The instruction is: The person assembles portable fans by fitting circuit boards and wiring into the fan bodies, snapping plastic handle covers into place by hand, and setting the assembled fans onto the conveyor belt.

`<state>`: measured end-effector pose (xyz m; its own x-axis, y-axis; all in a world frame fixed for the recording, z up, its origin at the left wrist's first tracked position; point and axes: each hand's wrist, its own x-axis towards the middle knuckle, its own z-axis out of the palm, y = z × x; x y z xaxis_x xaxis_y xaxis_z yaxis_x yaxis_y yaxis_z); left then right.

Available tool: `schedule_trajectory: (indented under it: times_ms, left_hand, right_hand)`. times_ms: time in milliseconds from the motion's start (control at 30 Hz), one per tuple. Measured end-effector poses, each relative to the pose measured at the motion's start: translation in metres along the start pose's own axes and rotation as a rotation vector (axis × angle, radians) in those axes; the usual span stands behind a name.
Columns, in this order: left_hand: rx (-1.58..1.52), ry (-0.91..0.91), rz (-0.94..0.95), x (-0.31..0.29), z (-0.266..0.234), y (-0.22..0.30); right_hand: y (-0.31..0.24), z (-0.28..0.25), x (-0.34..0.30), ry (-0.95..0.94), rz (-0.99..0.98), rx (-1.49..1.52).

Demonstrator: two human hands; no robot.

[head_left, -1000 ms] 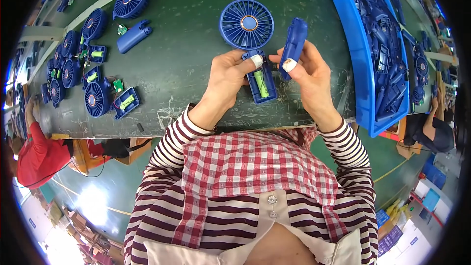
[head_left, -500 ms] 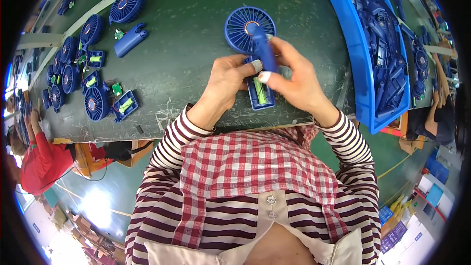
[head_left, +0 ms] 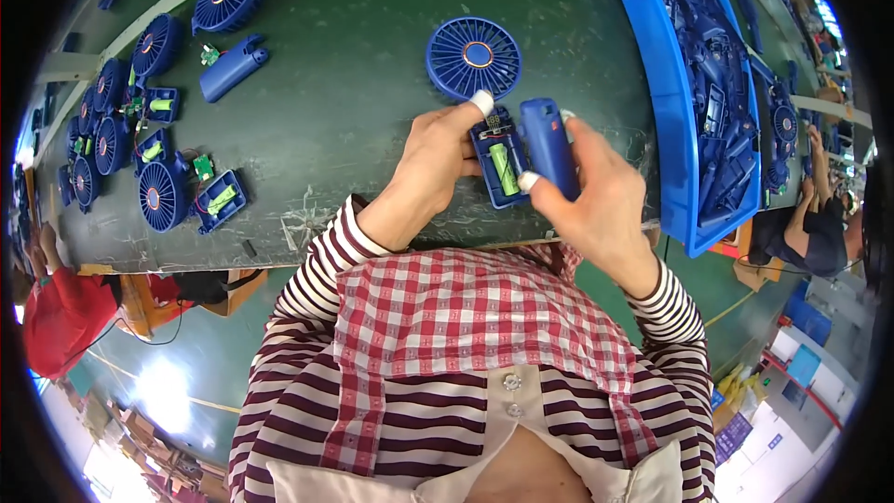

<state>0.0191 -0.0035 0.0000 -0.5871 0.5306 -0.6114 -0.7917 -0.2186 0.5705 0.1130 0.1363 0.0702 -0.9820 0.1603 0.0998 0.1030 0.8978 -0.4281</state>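
Note:
My left hand grips a handheld fan by its opened handle, the thumb up near the round blue fan head. Inside the handle shell a green battery cell shows, with a small board above it. Between the fingers and thumb of my right hand is a blue handle cover, upright and just right of the shell. Both thumbs have white wrapping at the tip. The left fingertips are partly hidden behind the shell.
Several fans with opened handles lie on the left of the green table, beside a loose blue cover. On the right stands a blue bin full of blue plastic parts. People work at both sides.
My right hand has moved the cover off the upper handle to the right, so the board now shows. My left thumb has shifted up toward the fan head.

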Motion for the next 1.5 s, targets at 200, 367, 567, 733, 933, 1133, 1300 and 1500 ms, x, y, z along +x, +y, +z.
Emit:
schedule_trajectory:
  times_ms: [200, 367, 567, 733, 933, 1133, 1300, 1500]
  left_hand:
    - [0.015, -0.05, -0.017, 0.001, 0.001, 0.002]
    - [0.031, -0.048, -0.039, 0.0, 0.0, 0.002]
    - [0.029, -0.062, -0.027, 0.0, 0.0, 0.002]
    - [0.018, -0.088, -0.012, 0.0, 0.0, 0.003]
    - [0.009, -0.039, 0.018, -0.001, 0.004, 0.001]
    - [0.062, 0.03, 0.02, 0.003, 0.009, -0.001]
    - [0.04, 0.031, 0.024, 0.005, 0.005, 0.0]
    - [-0.001, 0.016, 0.066, 0.006, 0.005, -0.003]
  right_hand:
    - [-0.014, 0.016, 0.008, -0.071, -0.044, -0.059]
    - [-0.018, 0.024, 0.011, -0.087, -0.05, -0.097]
    - [-0.02, 0.027, 0.01, -0.068, -0.054, -0.11]
    - [-0.018, 0.032, 0.01, -0.055, -0.099, -0.155]
    - [-0.015, 0.034, 0.008, -0.068, -0.131, -0.199]
    - [-0.014, 0.033, 0.009, -0.059, -0.183, -0.221]
    - [-0.006, 0.029, 0.009, 0.029, -0.214, -0.067]
    - [0.01, 0.031, 0.007, -0.257, 0.431, 0.535]
